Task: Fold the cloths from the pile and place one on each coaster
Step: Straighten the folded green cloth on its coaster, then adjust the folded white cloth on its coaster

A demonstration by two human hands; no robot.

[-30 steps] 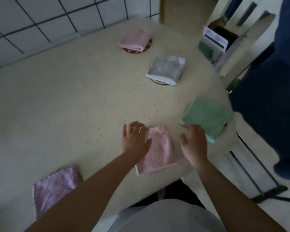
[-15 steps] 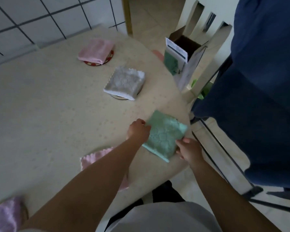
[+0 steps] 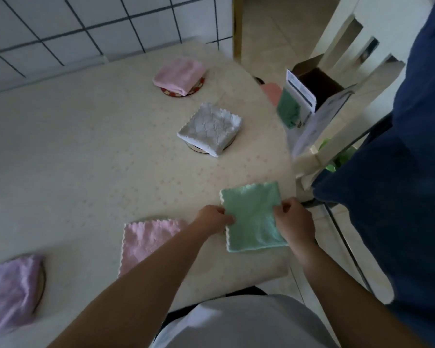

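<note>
- Head view, looking down on a cream speckled table (image 3: pixel 73 159) set against a white tiled wall (image 3: pixel 60 21).
- Green cloth (image 3: pixel 253 217): folded square, lying flat near the table's right edge; whether a coaster lies beneath it cannot be told.
- Left hand (image 3: pixel 211 218): fingers curled, pinching the green cloth's left edge.
- Right hand (image 3: pixel 295 222): fingers curled, gripping the green cloth's right edge.
- Pale pink cloth (image 3: pixel 146 242): folded, flat on the table just left of the left forearm, partly hidden by it.
- Lilac cloth (image 3: pixel 9 290): folded, at the lower left, resting on a round coaster (image 3: pixel 41 285) whose rim shows on its right.
- Grey cloth (image 3: pixel 210 128): folded square on a round coaster (image 3: pixel 199 148), mid-table.
- Pink cloth (image 3: pixel 178 75): folded, on a red-rimmed coaster (image 3: pixel 197 87), near the wall.
- Open cardboard box (image 3: pixel 314 94): beyond the table's right edge, printed flap raised; green material shows beside it.
- Dark blue fabric (image 3: pixel 399 172): fills the right side of the view.
</note>
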